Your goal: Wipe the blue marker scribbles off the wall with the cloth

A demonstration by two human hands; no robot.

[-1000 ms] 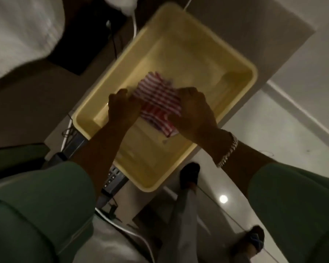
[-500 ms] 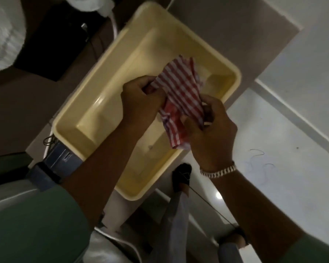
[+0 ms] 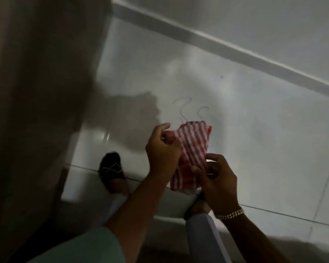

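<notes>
Both my hands hold a red-and-white striped cloth [image 3: 194, 147] in front of a white tiled wall [image 3: 264, 114]. My left hand [image 3: 162, 150] pinches its upper left edge. My right hand [image 3: 216, 179] grips its lower part. Thin blue marker scribbles [image 3: 190, 109], two hook-shaped curls, show on the wall just above the cloth's top edge. The cloth hangs a little below them, and I cannot tell whether it touches the wall.
A dark brown surface [image 3: 36, 111] fills the left side. A raised white band [image 3: 226, 48] crosses the wall diagonally at the upper right. My foot in a dark slipper [image 3: 111, 168] stands on the floor at the wall's base, below my left hand.
The cloth has been lifted out of the yellow tub, which has left the view. My view and both hands have swung right to the wall with the scribbles.
</notes>
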